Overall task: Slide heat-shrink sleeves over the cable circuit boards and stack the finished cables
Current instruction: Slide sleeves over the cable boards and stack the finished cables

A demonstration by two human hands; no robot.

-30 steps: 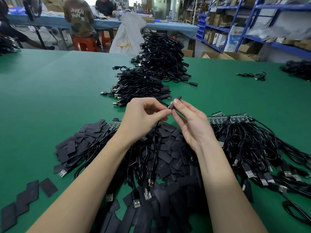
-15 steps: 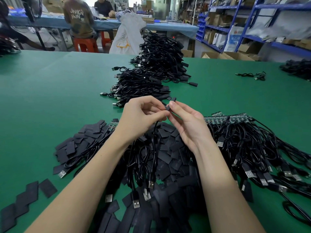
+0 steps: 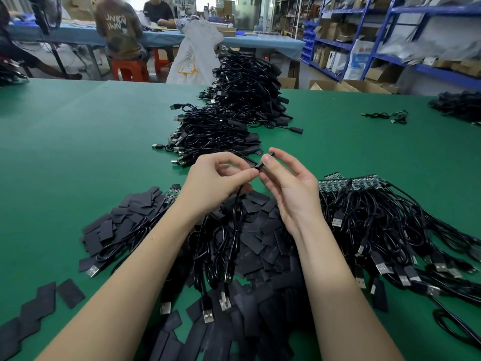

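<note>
Sleeve (image 3: 264,160) end-on between our fingertips; board inside it hidden, we cannot tell how far it sits. Left hand (image 3: 216,182) thumb covers cable's (image 3: 235,212) upper end. Our forearms cut by bottom edge, hiding much of loose sleeve heap (image 3: 257,230). Unsleeved cables (image 3: 390,225) run off right edge. Far pile (image 3: 460,105) cut off at right. Shelf contents (image 3: 429,27) blurred.

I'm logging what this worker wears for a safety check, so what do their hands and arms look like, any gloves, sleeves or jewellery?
Both are bare. The left hand and right hand wear no gloves, and no rings show on the visible fingers. Both forearms are uncovered as far as the frame's bottom edge, with no sleeve cuffs in view. No watch, bracelet or wrist strap shows on either wrist. Fingernails look short and unpainted.
</note>
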